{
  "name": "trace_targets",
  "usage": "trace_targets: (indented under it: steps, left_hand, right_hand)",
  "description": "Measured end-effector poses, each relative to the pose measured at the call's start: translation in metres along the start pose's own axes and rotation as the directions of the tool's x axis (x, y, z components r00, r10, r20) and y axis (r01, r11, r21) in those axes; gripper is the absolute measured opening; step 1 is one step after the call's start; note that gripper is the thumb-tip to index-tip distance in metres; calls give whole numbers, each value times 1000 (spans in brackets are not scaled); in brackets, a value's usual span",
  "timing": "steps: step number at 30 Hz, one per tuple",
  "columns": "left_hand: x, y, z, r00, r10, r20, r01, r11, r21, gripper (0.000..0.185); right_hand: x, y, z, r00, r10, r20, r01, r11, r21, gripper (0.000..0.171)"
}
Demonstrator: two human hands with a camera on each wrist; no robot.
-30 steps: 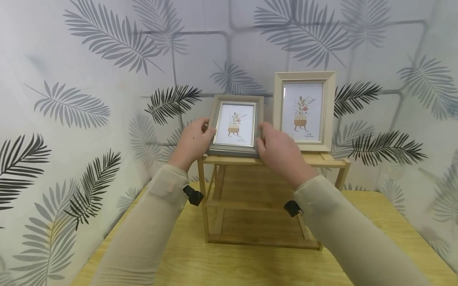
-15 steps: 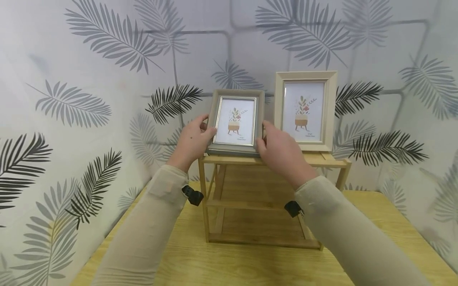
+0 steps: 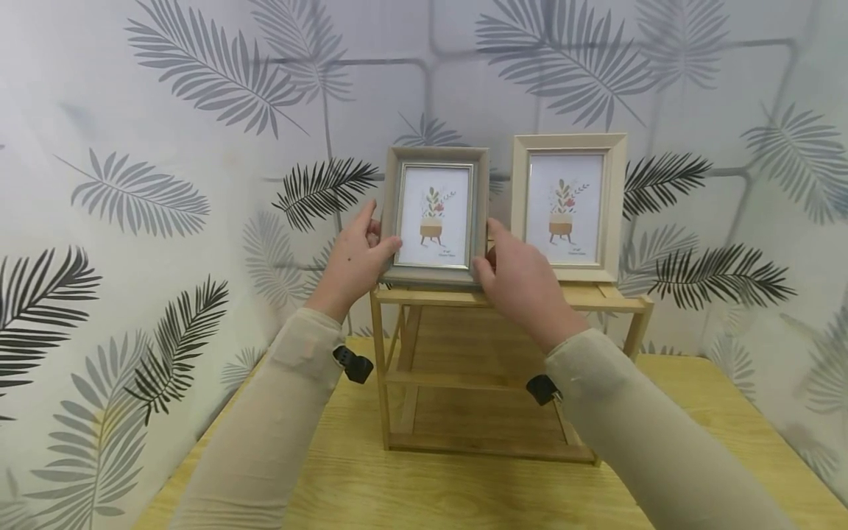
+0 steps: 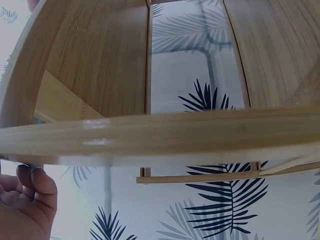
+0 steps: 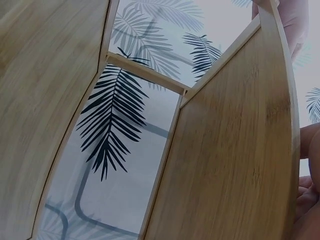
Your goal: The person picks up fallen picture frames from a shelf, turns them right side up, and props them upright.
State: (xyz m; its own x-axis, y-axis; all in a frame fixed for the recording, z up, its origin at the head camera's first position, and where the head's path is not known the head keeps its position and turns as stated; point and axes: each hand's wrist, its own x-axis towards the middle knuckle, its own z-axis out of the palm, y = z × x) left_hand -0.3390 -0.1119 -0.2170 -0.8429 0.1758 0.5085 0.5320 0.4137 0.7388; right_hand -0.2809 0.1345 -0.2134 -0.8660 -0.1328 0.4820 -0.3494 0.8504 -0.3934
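Observation:
A small grey picture frame (image 3: 435, 215) with a plant print stands upright on the left part of the top of a wooden shelf (image 3: 596, 298). My left hand (image 3: 358, 258) grips its left edge, thumb on the front. My right hand (image 3: 513, 269) holds its right edge near the bottom corner. A larger cream frame (image 3: 568, 206) with a similar print stands to the right on the same shelf top. The wrist views show only the shelf's wooden underside (image 4: 150, 130) and boards (image 5: 235, 150), with my left hand's fingers (image 4: 22, 200) at the lower left edge.
The shelf stands on a light wooden table (image 3: 464, 486) against a wall papered with a grey and black leaf pattern (image 3: 165, 191). The lower shelves (image 3: 464, 379) hold nothing. Walls close in at left, back and right.
Both hands have tipped the grey frame from leaning back to nearly upright, and its top edge has risen. The cream frame has not moved.

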Motion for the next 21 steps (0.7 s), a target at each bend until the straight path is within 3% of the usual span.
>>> trace_targets:
  steps: [5,10,21]
  left_hand:
    - [-1,-2,1,996,86,-17,-86,996,25,76]
    - [-1,-4,3,988,148,-31,-149,989,-6,74]
    - [-2,-4,1,974,219,-50,-221,975,-39,63]
  right_hand:
    - [-1,3,4,998,-14,-55,15,999,30,68]
    - [-2,7,7,993,-22,-118,29,998,63,69]
    - [-3,10,12,977,-85,-193,98,993,62,66]
